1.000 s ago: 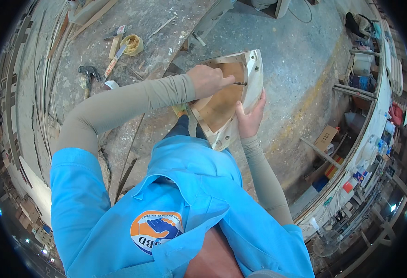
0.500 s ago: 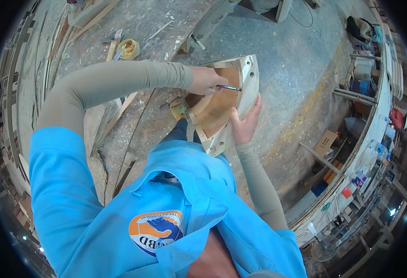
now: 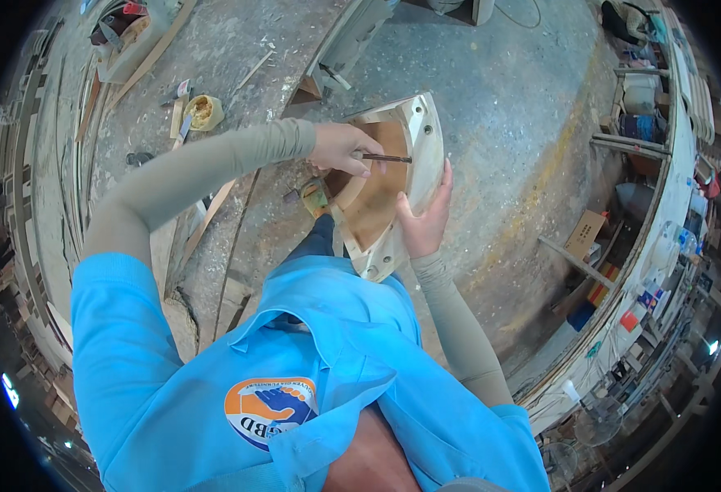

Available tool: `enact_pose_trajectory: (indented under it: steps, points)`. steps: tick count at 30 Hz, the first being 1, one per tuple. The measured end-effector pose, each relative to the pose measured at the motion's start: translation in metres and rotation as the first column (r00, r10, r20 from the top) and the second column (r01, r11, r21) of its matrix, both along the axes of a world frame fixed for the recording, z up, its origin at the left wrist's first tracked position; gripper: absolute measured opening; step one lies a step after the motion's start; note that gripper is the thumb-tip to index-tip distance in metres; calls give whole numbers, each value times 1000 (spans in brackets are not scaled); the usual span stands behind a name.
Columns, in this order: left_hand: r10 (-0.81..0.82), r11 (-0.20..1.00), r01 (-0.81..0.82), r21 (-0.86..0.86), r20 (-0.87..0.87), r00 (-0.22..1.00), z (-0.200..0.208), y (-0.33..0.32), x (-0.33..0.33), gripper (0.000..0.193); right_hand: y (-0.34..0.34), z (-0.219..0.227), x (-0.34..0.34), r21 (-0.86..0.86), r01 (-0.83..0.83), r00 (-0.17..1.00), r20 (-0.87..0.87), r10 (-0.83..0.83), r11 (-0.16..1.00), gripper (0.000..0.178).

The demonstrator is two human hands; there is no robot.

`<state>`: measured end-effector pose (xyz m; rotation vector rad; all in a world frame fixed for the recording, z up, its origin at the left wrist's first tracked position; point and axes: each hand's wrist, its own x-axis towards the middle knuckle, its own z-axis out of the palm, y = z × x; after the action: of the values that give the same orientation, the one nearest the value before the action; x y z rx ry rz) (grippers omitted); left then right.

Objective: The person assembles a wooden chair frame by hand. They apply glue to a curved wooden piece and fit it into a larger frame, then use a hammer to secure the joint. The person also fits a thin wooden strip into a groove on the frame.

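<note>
A curved pale wooden frame [image 3: 432, 152] with a brown panel [image 3: 389, 197] inside it and round holes along its rails is held up in front of my body. My right hand [image 3: 426, 220] grips its right edge, thumb on the near face and fingers along the outer side. My left hand [image 3: 340, 150] reaches over the panel, closed on a slender dark rod [image 3: 389, 158] much like a drill bit. The rod points right, its tip at the inner edge of the right rail. Whether the tip touches the wood, I cannot tell.
At left stands a paint-spattered work surface [image 3: 237, 41] with a tub of yellowish paste [image 3: 205, 112], wood strips and a white bin [image 3: 135, 49]. Cluttered shelving curves along the right, with a cardboard box [image 3: 584, 234]. A shoe [image 3: 314, 199] shows below the frame.
My left hand has drawn back slightly to the left, and more of the rod shows. Hands and frame sit a little further left in view; the right hand keeps its grip.
</note>
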<state>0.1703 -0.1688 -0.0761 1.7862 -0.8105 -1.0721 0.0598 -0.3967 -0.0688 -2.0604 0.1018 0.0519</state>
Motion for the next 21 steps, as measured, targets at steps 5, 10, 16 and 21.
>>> enact_pose_trajectory:
  steps: [5,10,16,21]
  points:
    - [55,978,-166,123,618,784,19,3,-25,33,0,-3,2,-18,-24,1000,-1,24,1000,87]
    - [-164,901,-135,413,610,775,41,-9,-34,23,1,-2,2,-2,-26,1000,6,26,1000,86]
    - [14,971,-103,216,382,924,35,-7,-25,18,0,0,2,30,-36,999,-17,36,999,84]
    - [50,996,-44,-79,71,996,2,1,-12,18,-2,0,2,35,-41,999,-18,41,999,83]
